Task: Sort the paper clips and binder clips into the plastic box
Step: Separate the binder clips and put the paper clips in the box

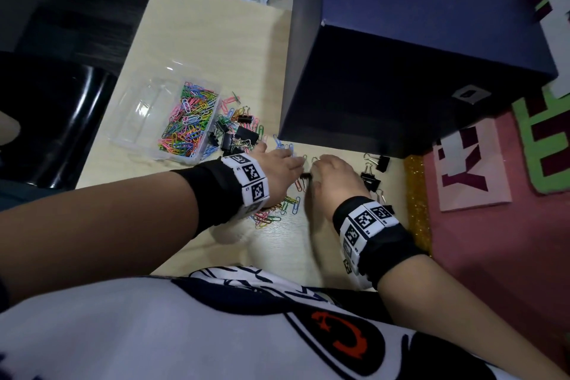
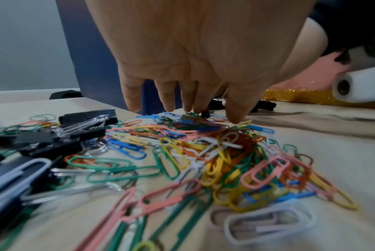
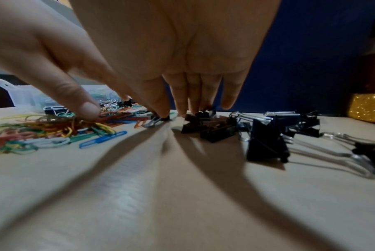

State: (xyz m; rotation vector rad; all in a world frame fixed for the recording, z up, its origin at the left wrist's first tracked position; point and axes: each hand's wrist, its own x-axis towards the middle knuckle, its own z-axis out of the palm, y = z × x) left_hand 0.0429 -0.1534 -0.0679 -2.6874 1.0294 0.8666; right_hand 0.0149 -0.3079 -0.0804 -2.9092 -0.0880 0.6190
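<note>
From the head view, the plastic box (image 1: 135,120) sat at the left of the tabletop (image 1: 197,40), one compartment already heaped with coloured paper clips (image 1: 189,120) and the other bare, so I judged the sorting roughly half done at best. A cluster of black binder clips (image 1: 236,134) lay just beside the box, more of them by my right hand (image 1: 334,177), and loose paper clips were under my left hand (image 1: 282,163). In the left wrist view, my left hand (image 2: 195,56) had its fingers pointing down, tips touching the scattered pile, near a small dark piece; I could not tell whether it gripped anything. A big spread of paper clips was left there. In the right wrist view, my right hand (image 3: 171,56) reached down with straight fingers, touching a grey paper clip (image 3: 153,121) and the binder clips, gripping nothing clearly.
</note>
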